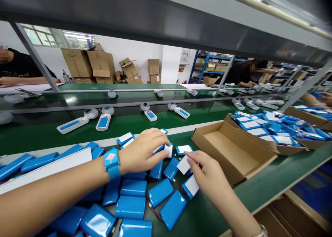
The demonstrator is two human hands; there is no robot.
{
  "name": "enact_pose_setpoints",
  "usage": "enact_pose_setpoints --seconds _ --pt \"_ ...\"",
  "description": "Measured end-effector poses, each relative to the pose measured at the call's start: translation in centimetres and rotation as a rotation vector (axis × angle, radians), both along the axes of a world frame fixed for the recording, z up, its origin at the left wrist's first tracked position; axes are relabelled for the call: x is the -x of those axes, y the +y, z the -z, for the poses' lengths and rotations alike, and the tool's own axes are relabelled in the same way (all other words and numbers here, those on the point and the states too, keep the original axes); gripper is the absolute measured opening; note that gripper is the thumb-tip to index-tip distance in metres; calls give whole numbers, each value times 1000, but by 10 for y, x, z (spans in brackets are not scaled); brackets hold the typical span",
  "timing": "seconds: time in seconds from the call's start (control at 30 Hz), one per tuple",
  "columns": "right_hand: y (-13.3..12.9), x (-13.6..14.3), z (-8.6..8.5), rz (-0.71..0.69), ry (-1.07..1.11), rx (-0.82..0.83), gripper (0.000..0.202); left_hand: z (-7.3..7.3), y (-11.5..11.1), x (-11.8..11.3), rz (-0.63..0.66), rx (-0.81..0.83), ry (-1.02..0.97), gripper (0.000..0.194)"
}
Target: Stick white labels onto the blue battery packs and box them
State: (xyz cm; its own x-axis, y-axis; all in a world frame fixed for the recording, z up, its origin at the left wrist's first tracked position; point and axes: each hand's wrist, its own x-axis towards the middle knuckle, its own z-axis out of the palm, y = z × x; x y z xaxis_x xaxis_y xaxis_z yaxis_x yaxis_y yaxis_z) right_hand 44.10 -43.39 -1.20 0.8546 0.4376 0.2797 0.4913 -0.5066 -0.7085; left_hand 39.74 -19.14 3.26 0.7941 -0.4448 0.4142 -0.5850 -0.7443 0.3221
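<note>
Many blue battery packs [130, 206] with thin red-and-black leads lie loose on the green bench, some bearing white pads on top. My left hand [145, 148], with a blue wrist strap [112, 162], hovers low over them, thumb and fingers apart. Just past its fingertips is a battery pack with a white pad [168, 150]; whether they touch, I cannot tell. My right hand [207, 169] pinches a white rectangular pad [183, 165] between thumb and fingers, above or against a blue pack mostly hidden beneath it. Another white-topped pack [192, 186] lies below.
An open cardboard tray [233, 149] stands right of my hands, beside a box of padded packs [261, 126]. A long white sheet [52, 166] lies at left. White handheld devices [103, 121] sit along the green conveyor line. A metal shelf [166, 26] spans overhead; people sit opposite.
</note>
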Motion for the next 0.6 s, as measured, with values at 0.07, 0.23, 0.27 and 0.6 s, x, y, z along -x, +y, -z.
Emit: enact_pose_setpoints --seconds 0.07,0.23,0.27,0.6 --pt "14 -5 3 -52 -14 8 35 3 10 6 24 -30 20 21" --pt "26 -7 20 -146 -104 168 37 36 6 17 129 -195 2 32" --pt "29 -6 23 -145 -145 225 38 42 3 16 139 -218 -3 33" --pt "-7 -47 70 120 -853 345 69 -12 38 45 -78 -396 -65 60"
